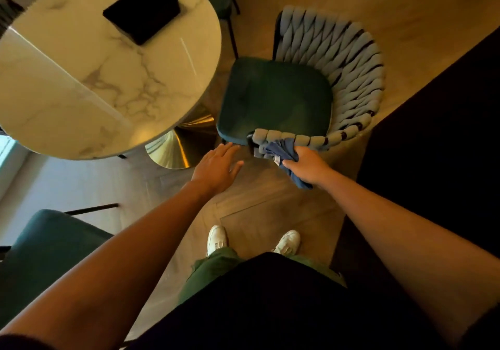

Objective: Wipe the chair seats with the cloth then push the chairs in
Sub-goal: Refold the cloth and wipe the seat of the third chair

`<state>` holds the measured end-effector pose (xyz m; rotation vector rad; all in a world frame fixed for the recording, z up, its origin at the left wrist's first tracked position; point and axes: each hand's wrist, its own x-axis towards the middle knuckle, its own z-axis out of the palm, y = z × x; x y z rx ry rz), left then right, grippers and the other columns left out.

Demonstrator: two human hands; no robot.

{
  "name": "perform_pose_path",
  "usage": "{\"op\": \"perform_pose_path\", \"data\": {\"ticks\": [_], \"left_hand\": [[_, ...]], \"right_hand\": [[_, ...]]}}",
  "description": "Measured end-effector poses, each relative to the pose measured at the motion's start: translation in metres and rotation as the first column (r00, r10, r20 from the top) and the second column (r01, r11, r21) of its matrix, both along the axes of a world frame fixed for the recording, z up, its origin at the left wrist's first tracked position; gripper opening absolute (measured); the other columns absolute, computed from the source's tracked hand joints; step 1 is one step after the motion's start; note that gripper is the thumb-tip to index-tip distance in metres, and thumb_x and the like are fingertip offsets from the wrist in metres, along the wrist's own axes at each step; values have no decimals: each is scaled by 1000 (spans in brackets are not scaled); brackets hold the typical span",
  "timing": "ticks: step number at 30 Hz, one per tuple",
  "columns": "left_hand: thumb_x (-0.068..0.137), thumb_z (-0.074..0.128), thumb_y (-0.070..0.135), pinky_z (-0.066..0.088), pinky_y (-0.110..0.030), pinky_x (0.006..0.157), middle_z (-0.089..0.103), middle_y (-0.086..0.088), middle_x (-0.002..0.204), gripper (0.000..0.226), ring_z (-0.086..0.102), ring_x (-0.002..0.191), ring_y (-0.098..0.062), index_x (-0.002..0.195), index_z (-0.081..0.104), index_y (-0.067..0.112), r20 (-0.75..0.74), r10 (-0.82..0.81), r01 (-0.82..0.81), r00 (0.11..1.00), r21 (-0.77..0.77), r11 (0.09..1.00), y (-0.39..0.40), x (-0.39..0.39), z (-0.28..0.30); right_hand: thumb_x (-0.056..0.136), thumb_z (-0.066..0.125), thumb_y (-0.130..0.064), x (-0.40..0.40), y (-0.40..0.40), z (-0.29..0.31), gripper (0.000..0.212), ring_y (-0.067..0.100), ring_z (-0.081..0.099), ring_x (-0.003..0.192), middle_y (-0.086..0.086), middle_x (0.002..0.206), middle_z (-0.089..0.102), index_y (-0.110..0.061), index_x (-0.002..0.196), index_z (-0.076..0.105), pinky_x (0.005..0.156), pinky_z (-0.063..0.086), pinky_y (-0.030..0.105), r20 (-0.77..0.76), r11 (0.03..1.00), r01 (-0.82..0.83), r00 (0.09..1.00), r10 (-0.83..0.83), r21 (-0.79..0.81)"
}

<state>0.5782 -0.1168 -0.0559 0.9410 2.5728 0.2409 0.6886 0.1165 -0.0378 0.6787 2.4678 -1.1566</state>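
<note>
Chair point(276, 98): dark green seat, woven grey-blue band as back and arms, standing beside the round marble table point(81, 79), not under it. Cloth point(284, 155): blue, bunched, lying against the near woven arm. Right hand point(308, 165): fingers curled round the cloth, gripping it at that arm. Left hand point(216, 165): fingers straight and slightly spread, holding nothing, near the seat's front corner. 1 black flat object point(142, 9) on the table. 2nd green chair point(46, 255) at lower left.
</note>
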Motion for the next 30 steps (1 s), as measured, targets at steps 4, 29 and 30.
{"op": "perform_pose_path", "data": {"ticks": [4, 29, 30], "left_hand": [[105, 45, 49, 43, -43, 110, 54, -8, 148, 53, 53, 133, -27, 148, 46, 19, 2, -49, 49, 999, 31, 998, 55, -7, 9], [105, 40, 53, 40, -45, 115, 45, -7, 156, 57, 44, 142, -26, 152, 41, 21, 237, 213, -202, 948, -67, 977, 265, -143, -37], [105, 40, 53, 39, -46, 116, 45, -8, 156, 57, 43, 142, -27, 152, 40, 20, 238, 242, -229, 941, -78, 970, 270, -145, -38]], "right_hand": [[99, 63, -20, -7, 58, 4, 29, 31, 63, 101, 14, 110, 67, -9, 126, 62, 85, 50, 39, 1, 999, 40, 999, -40, 2], [99, 65, -25, -198, 243, -23, 32, 20, 60, 99, 4, 107, 65, -8, 127, 63, 81, 46, 31, 86, 995, 19, 996, -10, -102], [99, 65, -25, -206, 247, -25, 33, 18, 58, 97, 1, 105, 63, -9, 128, 63, 80, 43, 28, 86, 994, 13, 996, -4, -110]]}}
